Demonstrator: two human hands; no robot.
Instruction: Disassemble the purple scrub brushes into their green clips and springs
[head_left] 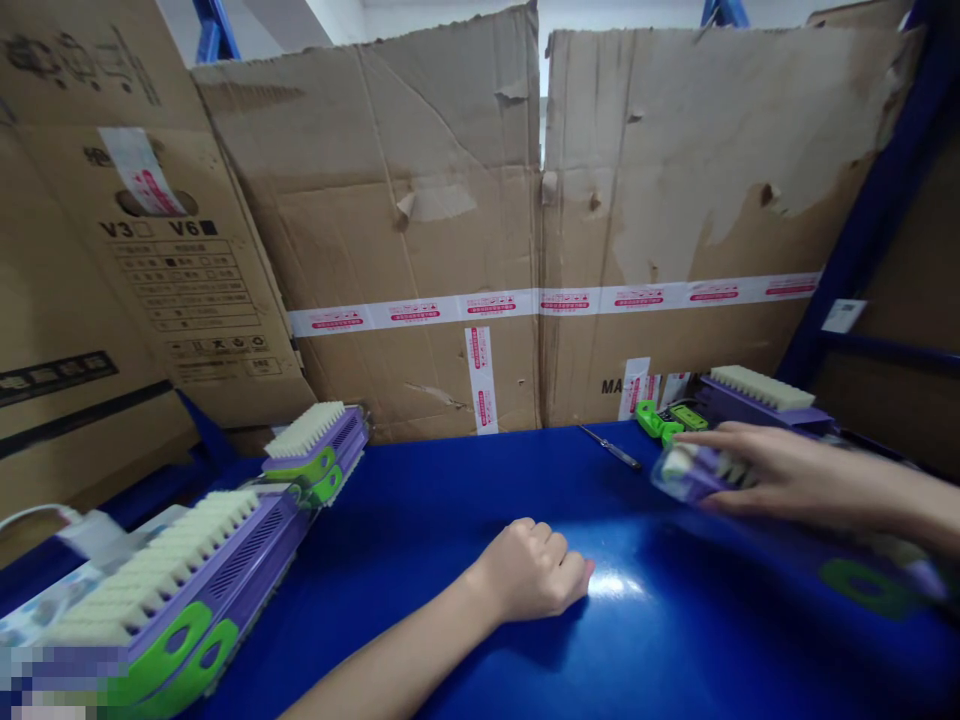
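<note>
My left hand [531,572] rests on the blue table [450,520] as a loose fist, with nothing visible in it. My right hand [772,472] reaches across the right side and lies over a purple brush in a clear wrapper [686,472], fingers curled round it; the brush is blurred. Just behind that hand lies another purple brush with pale bristles [757,395] and small green parts [660,420].
A row of purple-and-green brushes with pale bristles [187,560] runs along the left edge. A thin metal tool [609,447] lies near the back. Torn cardboard sheets [525,230] wall the back and left. A blue rack post [862,230] stands at right.
</note>
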